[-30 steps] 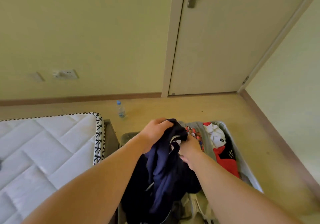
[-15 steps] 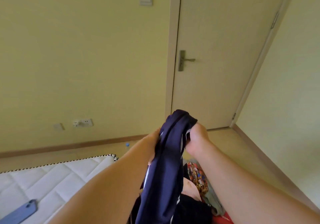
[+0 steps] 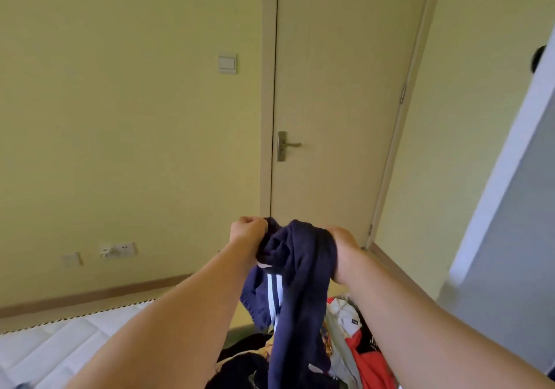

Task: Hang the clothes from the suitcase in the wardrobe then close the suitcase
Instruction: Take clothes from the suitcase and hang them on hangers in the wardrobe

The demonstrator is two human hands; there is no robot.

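A navy blue garment (image 3: 295, 292) with white stripes hangs in front of me, lifted to chest height. My left hand (image 3: 247, 234) grips its top edge on the left side, fingers curled tight. My right hand (image 3: 344, 247) grips the top edge on the right. Below the garment lies a heap of clothes (image 3: 357, 349) in red, white, grey and black, which covers the suitcase. The suitcase shell itself is hidden.
A closed door (image 3: 336, 103) with a metal handle (image 3: 285, 146) stands straight ahead. A white quilted mattress (image 3: 66, 343) lies at the lower left. A white panel edge (image 3: 510, 154) rises at the right. A wall socket (image 3: 118, 249) sits low on the wall.
Both hands lifted the navy garment up out of the suitcase and drew a little apart. My view tilted upward, so the door fills the frame and the suitcase dropped to the bottom.
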